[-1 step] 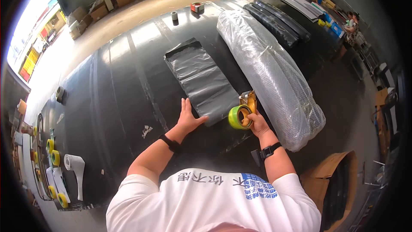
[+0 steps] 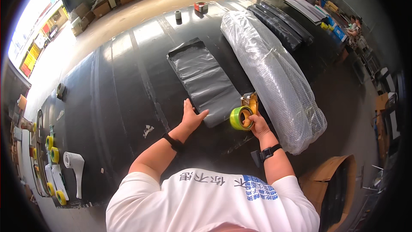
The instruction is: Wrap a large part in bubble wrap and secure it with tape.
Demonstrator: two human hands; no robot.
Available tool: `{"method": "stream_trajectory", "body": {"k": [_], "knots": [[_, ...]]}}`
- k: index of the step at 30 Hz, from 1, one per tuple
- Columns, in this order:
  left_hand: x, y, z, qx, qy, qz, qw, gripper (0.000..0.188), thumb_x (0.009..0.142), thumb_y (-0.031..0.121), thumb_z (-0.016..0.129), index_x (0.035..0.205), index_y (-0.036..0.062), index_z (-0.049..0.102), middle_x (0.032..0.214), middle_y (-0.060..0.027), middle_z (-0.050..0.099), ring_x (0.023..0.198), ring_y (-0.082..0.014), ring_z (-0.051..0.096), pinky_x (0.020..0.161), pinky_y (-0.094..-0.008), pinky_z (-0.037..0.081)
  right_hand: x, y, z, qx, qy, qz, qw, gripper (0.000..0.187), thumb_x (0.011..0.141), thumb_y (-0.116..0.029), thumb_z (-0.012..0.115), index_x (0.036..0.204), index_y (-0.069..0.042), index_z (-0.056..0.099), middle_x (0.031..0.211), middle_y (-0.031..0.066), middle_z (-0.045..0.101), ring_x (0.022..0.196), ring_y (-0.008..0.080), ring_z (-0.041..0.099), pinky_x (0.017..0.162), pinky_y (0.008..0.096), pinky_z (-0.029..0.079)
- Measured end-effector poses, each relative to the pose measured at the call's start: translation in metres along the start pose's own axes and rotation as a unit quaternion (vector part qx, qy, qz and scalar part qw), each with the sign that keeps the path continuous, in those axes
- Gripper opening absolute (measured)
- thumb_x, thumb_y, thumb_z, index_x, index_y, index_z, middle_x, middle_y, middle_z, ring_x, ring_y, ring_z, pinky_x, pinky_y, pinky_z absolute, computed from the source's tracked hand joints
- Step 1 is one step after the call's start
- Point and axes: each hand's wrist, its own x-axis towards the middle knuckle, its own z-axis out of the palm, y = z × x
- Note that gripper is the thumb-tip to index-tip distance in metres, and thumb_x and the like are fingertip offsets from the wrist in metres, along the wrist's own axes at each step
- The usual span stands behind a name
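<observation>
A flat black plastic bag [image 2: 204,77] lies lengthwise on the dark table, creased across and with a folded far end. My left hand [image 2: 192,118] is open at its near left edge, thumb spread over the near corner. Closed round a yellow tape dispenser [image 2: 254,103], my right hand [image 2: 259,125] is by the bag's near right corner. The dispenser carries a roll of yellow-green tape [image 2: 236,118]; my fingers partly hide its handle. Just right of it rests a long bundle in clear bubble wrap [image 2: 274,77].
Black-wrapped rolls [image 2: 281,23] lie beyond the bundle. A red tape roll [image 2: 201,7] and a small white roll [image 2: 178,15] stand at the far edge. Several yellow tape rolls [image 2: 55,154] and a white paper roll [image 2: 74,160] are at left. An open cardboard box [image 2: 315,176] is at right.
The whole view has shifted slightly. My hands, the bag and the tape dispenser keep about the same places relative to one another.
</observation>
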Motion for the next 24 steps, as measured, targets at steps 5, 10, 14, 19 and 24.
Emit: {"method": "stream_trajectory", "body": {"k": [5, 10, 14, 19, 24], "knots": [[0.019, 0.052, -0.010, -0.238, -0.108, -0.250, 0.932, 0.089, 0.084, 0.031, 0.069, 0.149, 0.0017, 0.014, 0.137, -0.0195, 0.042, 0.132, -0.0318, 0.039, 0.100, -0.0519, 0.042, 0.021, 0.020, 0.005, 0.059, 0.038, 0.024, 0.997, 0.049, 0.079, -0.007, 0.053, 0.128, -0.002, 0.048, 0.104, 0.0098, 0.060, 0.082, 0.0211, 0.064, 0.076, 0.0328, 0.054], [0.035, 0.089, -0.005, -0.132, -0.130, -0.268, 0.945, 0.092, 0.083, 0.031, 0.069, 0.153, 0.0057, 0.015, 0.154, -0.0196, 0.020, 0.138, -0.0374, 0.031, 0.101, -0.0585, 0.041, 0.024, 0.008, -0.003, 0.026, 0.041, 0.020, 0.999, 0.042, 0.080, -0.010, 0.053, 0.120, 0.000, 0.053, 0.102, 0.0094, 0.062, 0.088, 0.0226, 0.063, 0.084, 0.0350, 0.052], [0.061, 0.098, 0.026, 0.056, -0.124, -0.231, 0.963, 0.092, 0.079, 0.032, 0.072, 0.151, 0.0061, 0.021, 0.156, -0.0214, 0.013, 0.139, -0.0404, 0.028, 0.104, -0.0531, 0.041, 0.036, -0.004, -0.008, 0.031, 0.045, 0.043, 0.998, 0.038, 0.081, -0.013, 0.053, 0.116, 0.001, 0.056, 0.104, 0.0102, 0.064, 0.096, 0.0245, 0.063, 0.089, 0.0375, 0.050], [0.104, 0.098, 0.067, 0.244, -0.123, -0.124, 0.954, 0.069, 0.084, 0.015, 0.058, 0.147, 0.0072, 0.031, 0.156, -0.0261, 0.006, 0.136, -0.0433, 0.031, 0.106, -0.0475, 0.040, 0.029, -0.007, 0.011, -0.028, 0.057, 0.013, 0.998, 0.044, 0.079, -0.007, 0.053, 0.122, 0.001, 0.052, 0.108, 0.0104, 0.061, 0.097, 0.0227, 0.062, 0.089, 0.0346, 0.050], [0.136, 0.102, 0.058, 0.274, -0.132, -0.045, 0.951, 0.060, 0.082, 0.015, 0.056, 0.139, 0.0043, 0.044, 0.153, -0.0290, 0.019, 0.134, -0.0433, 0.037, 0.107, -0.0467, 0.040, 0.012, -0.014, 0.025, -0.094, 0.047, -0.005, 0.994, 0.041, 0.078, -0.005, 0.057, 0.118, 0.003, 0.052, 0.101, 0.0105, 0.062, 0.083, 0.0199, 0.062, 0.076, 0.0322, 0.053]]}}
